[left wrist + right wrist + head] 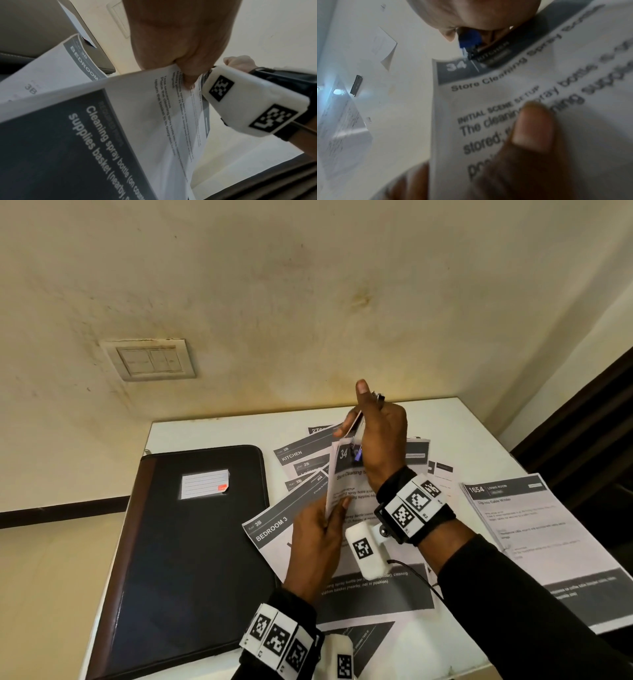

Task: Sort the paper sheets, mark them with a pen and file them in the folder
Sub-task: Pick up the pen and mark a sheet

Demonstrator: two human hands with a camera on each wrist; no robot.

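My left hand [337, 508] pinches the left edge of a printed sheet [349, 491] headed "34 Store Cleaning Spray", lifted off the table; its thumb [534, 128] lies on the text. The same sheet [137, 94] fills the left wrist view. My right hand [363, 433] grips a blue pen [358, 455] above the sheet's top. The pen [470, 39] points down and its tip meets the dark header bar of the sheet [556, 94]. A black folder [191, 542] with a brown spine lies closed on the left of the table.
Several loose sheets are spread over the white table [212, 433]: "BEDROOM 3" [274, 529] under my left hand, "KITCHEN" [293, 455] behind it, "1654 LIVING ROOM" [513, 525] at the right edge. A wall switch [150, 359] sits behind the table.
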